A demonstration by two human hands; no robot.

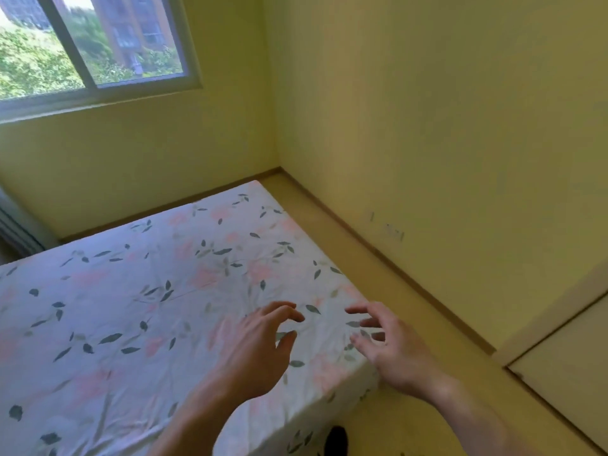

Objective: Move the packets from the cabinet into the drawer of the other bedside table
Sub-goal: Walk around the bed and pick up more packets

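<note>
1. Left hand and right hand hover over the bed's near corner, each grip loose, empty.
2. No packets, cabinet or drawer in view.
3. Window beyond; door to the right.

Bed left — window behind

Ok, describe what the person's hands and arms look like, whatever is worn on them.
Both are bare. The left hand and the right hand wear no gloves, and no rings, watch or bracelet show. The forearms are uncovered right down to the frame's bottom edge, with no sleeve in view. The picture is slightly soft, so very fine details cannot be told.
</note>
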